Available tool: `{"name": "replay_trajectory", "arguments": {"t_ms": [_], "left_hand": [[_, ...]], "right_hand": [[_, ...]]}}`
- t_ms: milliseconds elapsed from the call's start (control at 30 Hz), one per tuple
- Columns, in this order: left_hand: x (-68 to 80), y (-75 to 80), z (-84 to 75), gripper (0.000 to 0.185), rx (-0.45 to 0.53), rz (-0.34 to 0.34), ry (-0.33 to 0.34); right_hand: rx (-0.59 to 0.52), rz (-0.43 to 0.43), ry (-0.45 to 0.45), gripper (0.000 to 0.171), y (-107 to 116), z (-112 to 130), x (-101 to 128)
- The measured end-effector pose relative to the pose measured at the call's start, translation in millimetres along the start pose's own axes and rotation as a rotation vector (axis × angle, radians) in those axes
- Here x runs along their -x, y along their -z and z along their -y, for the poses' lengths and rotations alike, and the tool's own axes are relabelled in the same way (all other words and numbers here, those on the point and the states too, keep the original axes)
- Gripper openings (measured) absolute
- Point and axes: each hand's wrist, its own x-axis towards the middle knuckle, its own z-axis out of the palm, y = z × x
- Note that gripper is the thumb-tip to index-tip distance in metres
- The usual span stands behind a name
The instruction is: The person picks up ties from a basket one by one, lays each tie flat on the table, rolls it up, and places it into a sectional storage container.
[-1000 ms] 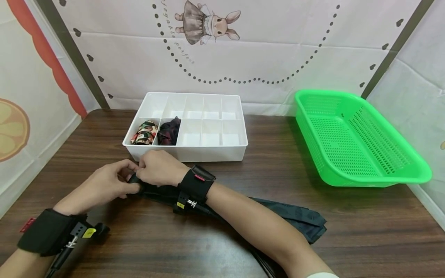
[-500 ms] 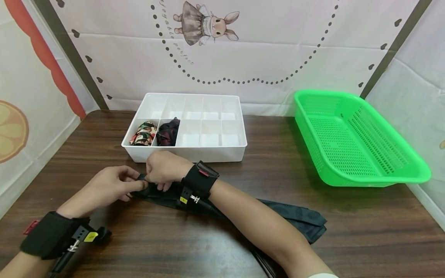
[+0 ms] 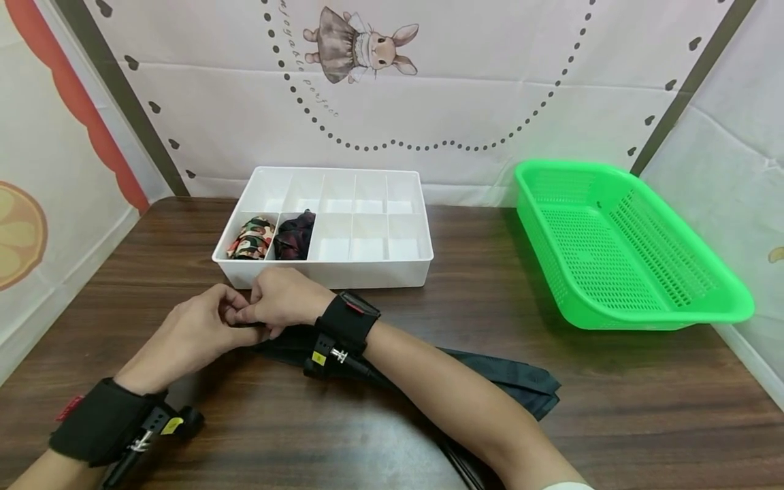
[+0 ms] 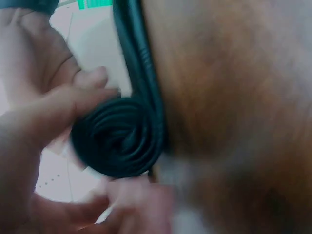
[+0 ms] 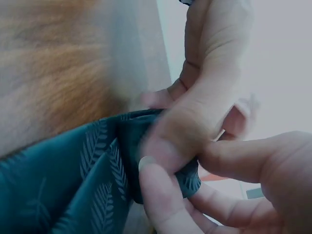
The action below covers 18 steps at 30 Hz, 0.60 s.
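Note:
A dark green leaf-print cloth [image 3: 508, 381], folded into a long strip, lies slantwise on the table under my right forearm. Its left end is wound into a tight roll [image 4: 117, 139], seen end-on in the left wrist view. My left hand [image 3: 196, 333] has its thumb and fingers curled around this roll. My right hand [image 3: 284, 297] grips the roll from the other side, and the fingertips of both hands meet there. The pale leaf pattern shows in the right wrist view on the unrolled strip [image 5: 68, 180]. From the head view, my hands hide most of the roll.
Just behind my hands stands a white divided box [image 3: 367, 275]. Its two front-left compartments hold a camouflage-patterned bundle [image 3: 252, 238] and a dark bundle [image 3: 295, 235]. A green plastic basket [image 3: 661, 316] sits at the right. Printed cloth walls enclose the table's back and sides.
Both hands have kept working at the roll, shifting slightly and drawing closer together. The strip's far right end has slid a little to the left.

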Motion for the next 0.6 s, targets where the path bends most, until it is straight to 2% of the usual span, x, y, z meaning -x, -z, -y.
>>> {"name": "replay_trajectory", "arguments": {"t_ms": [100, 167, 233, 300, 367, 467, 600], "left_hand": [[1.9, 5.1, 2.8, 0.054, 0.074, 0.069, 0.007], [2.1, 7.9, 4.6, 0.054, 0.144, 0.118, 0.010], [2.1, 8.8, 6.2, 0.054, 0.187, 0.139, 0.008], [1.9, 7.9, 6.9, 0.052, 0.201, 0.135, 0.005], [1.3, 6.4, 7.4, 0.051, 0.168, 0.102, -0.003], [-0.6, 3.1, 6.1, 0.055, 0.108, 0.060, -0.006], [-1.8, 1.6, 4.1, 0.061, 0.056, 0.039, -0.005]], "right_hand": [[-0.081, 0.011, -0.017, 0.033, -0.5, -1.4, -1.4], [-0.179, 0.020, -0.034, 0.029, -0.8, -3.5, -3.0], [-0.274, 0.026, -0.051, 0.026, -1.1, -6.3, -3.8], [-0.326, 0.026, -0.058, 0.030, -1.3, -8.3, -3.4], [-0.305, 0.015, -0.047, 0.038, -1.2, -8.6, -2.6], [-0.197, -0.002, -0.006, 0.050, -1.5, -8.1, -3.5], [-0.079, -0.006, 0.037, 0.054, -2.0, -8.7, -6.6]]}}
